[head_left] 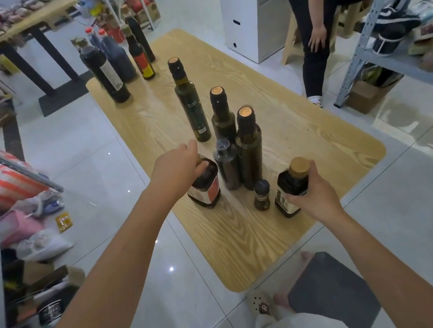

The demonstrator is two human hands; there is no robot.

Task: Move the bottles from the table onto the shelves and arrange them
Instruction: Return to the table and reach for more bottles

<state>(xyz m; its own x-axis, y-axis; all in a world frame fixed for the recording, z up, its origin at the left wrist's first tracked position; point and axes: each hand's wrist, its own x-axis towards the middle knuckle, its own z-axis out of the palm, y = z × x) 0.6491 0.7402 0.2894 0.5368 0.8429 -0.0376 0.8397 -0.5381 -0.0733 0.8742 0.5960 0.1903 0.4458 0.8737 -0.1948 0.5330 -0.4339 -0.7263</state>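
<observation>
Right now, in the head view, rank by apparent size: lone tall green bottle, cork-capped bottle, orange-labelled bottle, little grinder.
1. Lone tall green bottle, though farthest.
2. Cork-capped bottle and orange-labelled bottle: alike, partly covered, unranked.
3. Little grinder.

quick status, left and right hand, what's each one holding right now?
Left hand: closed, fingers curled over the top of the orange-label bottle.
Right hand: closed, gripping the tan-capped bottle.

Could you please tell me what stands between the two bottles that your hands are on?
The head view shows three: a grey bottle, the nearest tall green bottle and a small black-capped jar.
</observation>
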